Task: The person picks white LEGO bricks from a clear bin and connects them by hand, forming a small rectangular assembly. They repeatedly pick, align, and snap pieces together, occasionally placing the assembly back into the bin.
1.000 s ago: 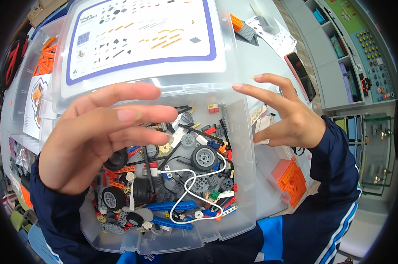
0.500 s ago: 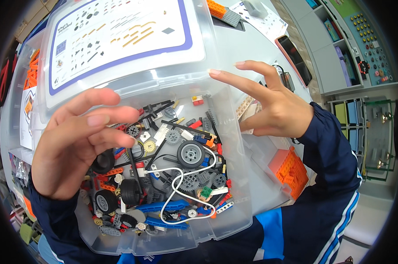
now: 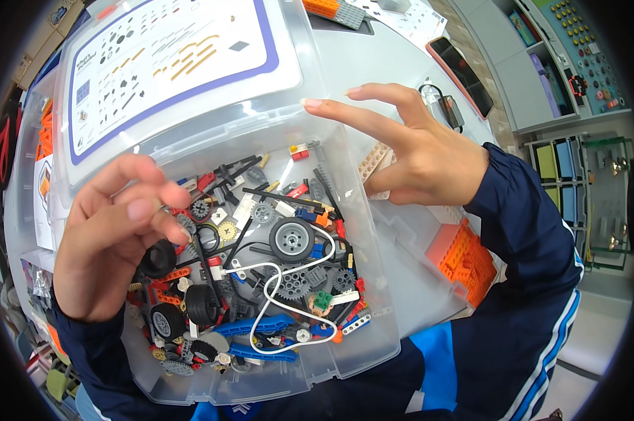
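A clear plastic bin [image 3: 359, 281] full of loose building parts lies in front of me. Above its left side, my left hand [image 3: 113, 231] hovers with loosely curled fingers and gaps between them; I make out nothing held. My right hand [image 3: 422, 154] is spread over the bin's right wall, index finger pointing left, thumb beside a beige perforated beam [image 3: 374, 160]. Among the parts are a grey-hubbed wheel [image 3: 291, 239], a white cord [image 3: 269, 302], blue curved panels [image 3: 264, 325], a black tyre [image 3: 202, 304] and a green brick [image 3: 322, 300].
The bin's translucent lid [image 3: 289, 105], with a printed parts sheet [image 3: 169, 63], stands behind it. To the right are an orange-filled container [image 3: 464, 263] and a phone [image 3: 461, 74]. An orange and grey brick piece [image 3: 336, 12] sits at the back. Shelves [image 3: 562, 182] stand farther right.
My left hand's fingers have curled closer together. The right hand stays spread beside the bin wall. The whole view has shifted slightly, with the bin appearing a little farther left.
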